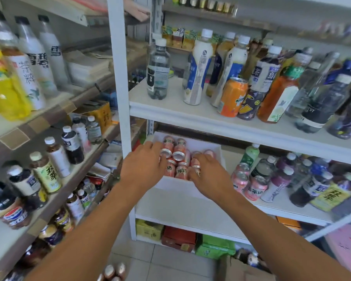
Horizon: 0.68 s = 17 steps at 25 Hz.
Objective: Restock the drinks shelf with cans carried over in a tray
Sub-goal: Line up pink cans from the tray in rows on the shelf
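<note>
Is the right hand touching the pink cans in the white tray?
Touching: the head view shows the right hand resting its fingers on the pink cans.

Under the hands, the pink cans are glossy metal with bare silvery tops, lying in a matt white tray that looks like thin card or plastic. The shelf beneath is smooth, painted white board. Above the hands, the orange can shines like metal, and the bottles are clear, glossy plastic with smooth printed labels.
</note>
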Tool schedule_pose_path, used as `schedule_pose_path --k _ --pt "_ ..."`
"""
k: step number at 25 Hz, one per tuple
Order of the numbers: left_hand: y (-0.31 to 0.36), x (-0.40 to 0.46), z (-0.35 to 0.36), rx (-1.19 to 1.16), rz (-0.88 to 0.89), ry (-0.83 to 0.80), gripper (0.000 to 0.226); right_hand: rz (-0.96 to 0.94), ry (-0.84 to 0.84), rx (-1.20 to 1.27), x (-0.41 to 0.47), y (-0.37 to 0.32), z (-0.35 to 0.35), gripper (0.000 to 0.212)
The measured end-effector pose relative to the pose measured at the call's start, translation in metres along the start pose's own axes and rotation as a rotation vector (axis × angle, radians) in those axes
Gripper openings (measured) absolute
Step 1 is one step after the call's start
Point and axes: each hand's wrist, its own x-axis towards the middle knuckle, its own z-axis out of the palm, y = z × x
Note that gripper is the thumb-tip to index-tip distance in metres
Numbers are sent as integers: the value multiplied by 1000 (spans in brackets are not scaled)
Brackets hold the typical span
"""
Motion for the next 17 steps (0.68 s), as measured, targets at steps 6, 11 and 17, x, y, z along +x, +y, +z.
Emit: schedule_pose_path --k 6,11,17 --pt "-22 30 14 -47 24 -33 32 62 -29 15 30 -3 8 38" --pt "-32 56 36 -36 48 -78 33 101 -66 -8 65 8 19 44" --pt "-40 85 72 -27 28 -126 35 156 -157 63 114 30 53 48"
